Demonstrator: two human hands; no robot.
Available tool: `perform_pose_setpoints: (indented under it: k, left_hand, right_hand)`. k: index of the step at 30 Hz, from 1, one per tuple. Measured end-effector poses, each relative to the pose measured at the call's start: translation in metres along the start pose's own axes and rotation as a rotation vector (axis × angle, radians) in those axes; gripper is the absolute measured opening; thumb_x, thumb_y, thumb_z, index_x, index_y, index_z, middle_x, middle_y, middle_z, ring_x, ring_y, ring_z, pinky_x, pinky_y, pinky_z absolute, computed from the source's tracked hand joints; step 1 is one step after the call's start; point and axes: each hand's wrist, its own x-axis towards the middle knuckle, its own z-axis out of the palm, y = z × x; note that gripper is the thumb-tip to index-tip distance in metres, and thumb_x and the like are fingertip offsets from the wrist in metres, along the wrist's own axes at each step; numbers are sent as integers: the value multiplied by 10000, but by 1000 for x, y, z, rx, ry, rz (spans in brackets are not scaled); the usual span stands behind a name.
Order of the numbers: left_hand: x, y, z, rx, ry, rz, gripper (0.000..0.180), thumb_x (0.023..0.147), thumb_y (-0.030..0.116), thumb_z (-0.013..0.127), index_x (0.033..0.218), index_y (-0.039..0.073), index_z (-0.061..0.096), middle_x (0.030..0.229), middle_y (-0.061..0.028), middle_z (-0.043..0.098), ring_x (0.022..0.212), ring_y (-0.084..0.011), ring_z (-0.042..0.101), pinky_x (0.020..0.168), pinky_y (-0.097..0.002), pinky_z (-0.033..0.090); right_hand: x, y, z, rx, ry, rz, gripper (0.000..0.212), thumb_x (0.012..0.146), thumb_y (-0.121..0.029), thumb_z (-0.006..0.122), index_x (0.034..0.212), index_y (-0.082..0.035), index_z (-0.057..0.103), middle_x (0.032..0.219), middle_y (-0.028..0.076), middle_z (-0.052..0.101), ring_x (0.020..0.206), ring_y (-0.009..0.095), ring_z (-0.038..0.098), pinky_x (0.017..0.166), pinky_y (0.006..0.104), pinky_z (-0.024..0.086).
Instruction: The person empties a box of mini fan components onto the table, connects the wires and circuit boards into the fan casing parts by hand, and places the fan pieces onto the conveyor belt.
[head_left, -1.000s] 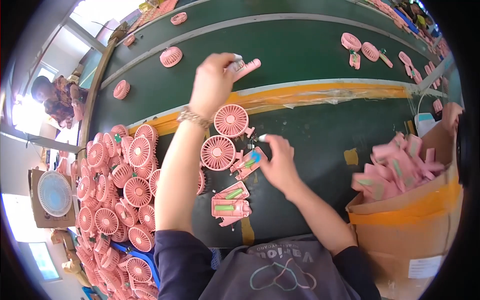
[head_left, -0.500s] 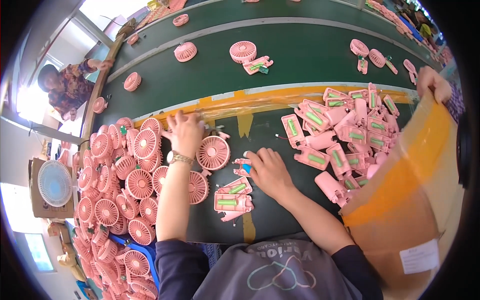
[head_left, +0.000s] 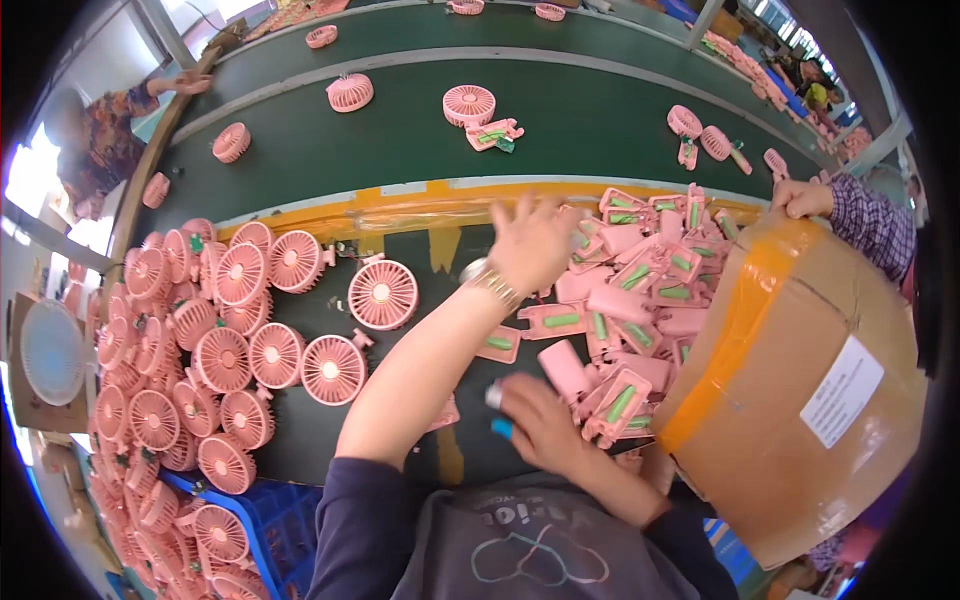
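Observation:
My left hand (head_left: 535, 245), with a gold watch on the wrist, stretches across to the far left side of a pile of pink fan handle shells (head_left: 622, 302) with green battery cells in them. Its fingers are spread and slightly blurred; I see nothing held in it. My right hand (head_left: 545, 430) hovers low over the dark bench, left of the pile's near end. A pale cover and a blue band show on its digits; finger and thumb are apart with nothing between them. Behind my left forearm, a pink shell (head_left: 447, 412) is partly hidden. Nearest on the left is a round pink fan head (head_left: 383, 294).
Many fan heads (head_left: 225, 360) are heaped at left, above a blue crate (head_left: 285, 530). Another person's hand (head_left: 803, 198) grips a cardboard box (head_left: 790, 380) at right. Beyond the taped ledge (head_left: 400, 208), a green conveyor (head_left: 570, 120) carries fan parts. Another person stands far left.
My left hand has gone from the fan heads to the handle pile. My right hand has drawn closer to me, off the small shell piece. The box has tilted over beside the pile; the view shifted.

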Motion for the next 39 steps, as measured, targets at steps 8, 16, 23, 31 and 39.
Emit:
perform_pose_setpoints:
  k: [8,16,23,31,39]
  left_hand:
    - [99,87,80,-289,-176,-233,541,885,589,414,1193,208,642,1418,-90,442,1339,-350,318,1009,-771,103]
    - [53,42,62,-211,-289,-39,555,935,579,320,1105,211,698,1390,19,479,1317,-271,345,979,-683,253]
    - [-11,-33,10,-15,-209,2,366,875,410,518,1115,186,679,1325,9,527,1270,-247,419,960,-533,390]
    - [-13,-78,-39,308,-72,-124,220,858,254,544,970,128,686,947,-116,681,990,-266,644,976,-638,340]
    - [96,-53,7,-746,-229,-112,513,873,480,554,1230,116,600,1199,-149,631,1118,-312,593,953,-379,460]
  right_hand:
    - [-121,-25,-70,-347,150,205,471,755,-189,742,1159,-19,569,1107,200,569,1055,399,535,918,479,434]
    - [-76,4,-47,-385,-130,803,666,833,-367,652,1392,-100,410,1288,296,424,1111,490,453,954,528,365]
    - [-15,5,-22,-192,-245,621,527,840,-370,643,1262,-80,516,1176,276,488,1006,487,478,864,567,363]
    - [-73,34,3,-161,-273,452,362,850,-224,656,1157,-58,558,1189,209,539,1021,375,578,860,462,463]
    - [-123,50,-45,-4,-201,191,308,865,-165,645,1128,-30,558,1227,205,541,1061,337,584,898,439,449]
